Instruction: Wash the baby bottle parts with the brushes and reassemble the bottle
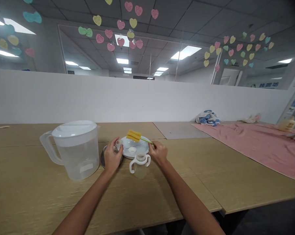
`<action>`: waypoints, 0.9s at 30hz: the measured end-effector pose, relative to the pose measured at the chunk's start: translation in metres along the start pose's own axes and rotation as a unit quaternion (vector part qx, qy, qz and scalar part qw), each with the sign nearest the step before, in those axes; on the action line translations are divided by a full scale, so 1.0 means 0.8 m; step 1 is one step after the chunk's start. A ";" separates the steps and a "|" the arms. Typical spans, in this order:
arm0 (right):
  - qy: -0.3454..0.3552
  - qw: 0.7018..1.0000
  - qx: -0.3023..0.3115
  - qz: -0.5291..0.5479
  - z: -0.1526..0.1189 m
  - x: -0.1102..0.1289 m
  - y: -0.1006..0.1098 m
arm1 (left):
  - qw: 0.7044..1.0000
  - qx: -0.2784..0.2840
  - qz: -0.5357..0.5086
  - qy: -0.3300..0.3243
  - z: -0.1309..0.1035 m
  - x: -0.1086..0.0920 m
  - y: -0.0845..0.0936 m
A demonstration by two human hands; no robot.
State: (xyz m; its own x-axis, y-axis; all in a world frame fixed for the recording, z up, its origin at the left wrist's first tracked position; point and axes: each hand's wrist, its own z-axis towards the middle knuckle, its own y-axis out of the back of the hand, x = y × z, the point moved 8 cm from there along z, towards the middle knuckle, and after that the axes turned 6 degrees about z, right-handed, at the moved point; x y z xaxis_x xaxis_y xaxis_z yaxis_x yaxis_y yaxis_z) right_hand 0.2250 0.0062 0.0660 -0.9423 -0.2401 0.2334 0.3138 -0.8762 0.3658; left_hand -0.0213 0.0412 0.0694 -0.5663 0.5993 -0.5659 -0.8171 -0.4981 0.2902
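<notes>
My right hand is closed around the green handle of a bottle brush with a yellow sponge head. The sponge points left, above a white plate. In my left hand, between thumb and fingers, is a small clear cap, partly hidden by the fingers. A white ring-shaped piece lies on the plate. In front of the plate stands a clear baby bottle, uncapped, with two white side handles. Behind my left wrist is a dark round dish, mostly covered by the hand.
A large clear pitcher with a white lid stands to the left on the wooden table. A pink cloth covers the right side. Beyond it are a bundled blue-white cloth and a lotion bottle. A white wall runs behind.
</notes>
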 end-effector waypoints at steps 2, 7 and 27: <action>0.014 1.000 -0.005 0.023 0.000 0.005 0.003 | 1.000 -0.004 0.014 -0.012 0.001 -0.005 0.001; 0.052 0.996 -0.004 0.078 -0.002 0.019 0.005 | 0.997 0.020 -0.065 0.047 -0.001 0.007 -0.013; 0.099 0.995 0.024 0.019 0.000 0.017 0.001 | 0.999 0.019 -0.007 0.046 0.001 0.017 -0.006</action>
State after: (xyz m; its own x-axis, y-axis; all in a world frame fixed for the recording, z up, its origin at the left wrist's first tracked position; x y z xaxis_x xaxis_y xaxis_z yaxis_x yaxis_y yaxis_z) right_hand 0.2124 0.0024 0.0696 -0.9323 -0.3554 0.0675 0.3513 -0.8449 0.4035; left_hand -0.0256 0.0523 0.0612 -0.5435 0.5455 -0.6379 -0.8295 -0.4652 0.3089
